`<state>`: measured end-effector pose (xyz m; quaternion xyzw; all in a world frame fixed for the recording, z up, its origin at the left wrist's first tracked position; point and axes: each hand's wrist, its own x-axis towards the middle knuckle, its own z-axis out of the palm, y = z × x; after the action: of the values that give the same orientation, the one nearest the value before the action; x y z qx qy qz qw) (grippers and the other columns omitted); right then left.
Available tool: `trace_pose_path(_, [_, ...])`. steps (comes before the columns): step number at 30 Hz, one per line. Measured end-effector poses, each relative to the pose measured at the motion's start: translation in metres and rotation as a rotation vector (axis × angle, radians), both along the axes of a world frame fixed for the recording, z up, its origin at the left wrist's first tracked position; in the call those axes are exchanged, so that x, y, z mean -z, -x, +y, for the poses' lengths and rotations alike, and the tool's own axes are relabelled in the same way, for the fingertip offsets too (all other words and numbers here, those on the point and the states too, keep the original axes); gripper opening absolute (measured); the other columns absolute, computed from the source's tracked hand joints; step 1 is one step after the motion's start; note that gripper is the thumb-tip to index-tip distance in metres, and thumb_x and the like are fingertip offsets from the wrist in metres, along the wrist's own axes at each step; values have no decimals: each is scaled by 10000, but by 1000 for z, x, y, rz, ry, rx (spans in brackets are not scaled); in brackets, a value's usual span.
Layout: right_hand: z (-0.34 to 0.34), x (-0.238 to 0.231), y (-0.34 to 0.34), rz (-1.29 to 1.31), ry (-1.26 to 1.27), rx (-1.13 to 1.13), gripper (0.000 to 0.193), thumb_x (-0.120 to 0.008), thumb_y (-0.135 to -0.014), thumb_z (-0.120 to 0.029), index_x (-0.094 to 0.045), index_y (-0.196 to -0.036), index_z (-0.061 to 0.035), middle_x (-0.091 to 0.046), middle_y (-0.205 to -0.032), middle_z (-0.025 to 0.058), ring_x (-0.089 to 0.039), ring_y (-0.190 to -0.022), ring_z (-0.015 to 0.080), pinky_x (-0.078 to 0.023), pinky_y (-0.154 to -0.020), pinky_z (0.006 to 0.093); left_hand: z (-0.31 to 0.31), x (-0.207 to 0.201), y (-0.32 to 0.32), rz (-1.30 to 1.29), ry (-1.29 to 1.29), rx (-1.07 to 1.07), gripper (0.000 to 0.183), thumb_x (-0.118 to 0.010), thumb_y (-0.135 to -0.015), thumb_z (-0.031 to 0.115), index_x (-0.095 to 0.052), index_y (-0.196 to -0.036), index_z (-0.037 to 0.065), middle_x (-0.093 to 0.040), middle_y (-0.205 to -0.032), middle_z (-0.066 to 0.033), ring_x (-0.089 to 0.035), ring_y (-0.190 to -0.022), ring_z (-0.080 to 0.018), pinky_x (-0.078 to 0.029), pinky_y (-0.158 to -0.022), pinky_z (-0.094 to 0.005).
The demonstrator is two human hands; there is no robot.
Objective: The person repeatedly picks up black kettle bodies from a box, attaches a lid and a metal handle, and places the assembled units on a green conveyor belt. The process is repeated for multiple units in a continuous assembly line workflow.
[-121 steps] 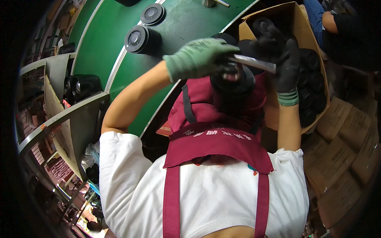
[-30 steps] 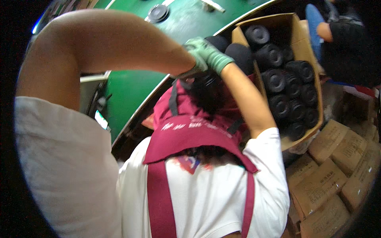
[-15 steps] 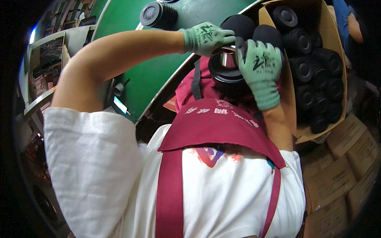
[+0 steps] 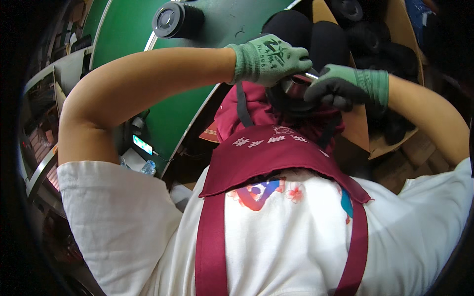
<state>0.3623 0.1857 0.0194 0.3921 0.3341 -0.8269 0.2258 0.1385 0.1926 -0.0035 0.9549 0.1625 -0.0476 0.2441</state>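
My left hand (image 4: 274,60), in a green glove, closes over the top of a shiny metal tapered piece (image 4: 296,89) above my lap. My right hand (image 4: 340,88), gloved in green with a dark palm, grips the same piece from the right, its knuckles toward me. Only a strip of the metal shows between the two hands. Right below it a black round part (image 4: 284,102) rests against my maroon apron (image 4: 266,153); its shape is partly hidden and dark.
A black ribbed cylinder (image 4: 170,20) lies on the green table (image 4: 173,93) at the far left. An open cardboard box (image 4: 359,126) with several black ribbed parts stands to the right. A lit phone (image 4: 142,144) lies at the table's near side. Brown cartons (image 4: 419,148) lie beyond the box.
My right forearm has swung out to the right, and that hand has turned from palm-down over the piece to gripping it from the side. My left hand has moved slightly right and nearer.
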Motion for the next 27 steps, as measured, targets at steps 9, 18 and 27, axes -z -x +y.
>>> trace_pose_path(9, [-66, -6, 55, -167, 486, 664, 288, -569, -945, -266, -467, -687, -187, -356, -532, -67, -328, -391, 45, -243, -375, 219, 33, 54, 12, -379, -162, 435, 366, -597, -823, 296, -614, -1158, 149, -587, -1136, -125, -656, -844, -272, -566, -684, -364])
trace_pose_path(18, [-140, 20, 71, -55, -207, 1044, 103, -598, -914, -97, -628, -994, -39, -560, -730, 22, -533, -608, 94, -401, -534, 224, 56, 59, -56, -600, -127, 755, 312, -580, -864, 238, -624, -1167, 177, -526, -1204, -104, -645, -938, -324, -577, -735, -388])
trace_pose_path(27, [-141, 31, 91, -32, -578, 1143, 136, -596, -914, -45, -624, -1047, -35, -580, -832, 9, -564, -727, 108, -475, -679, 244, 63, 60, -78, -591, -160, 842, 214, -577, -848, 239, -646, -1033, 157, -550, -1152, -71, -615, -888, -271, -540, -737, -367])
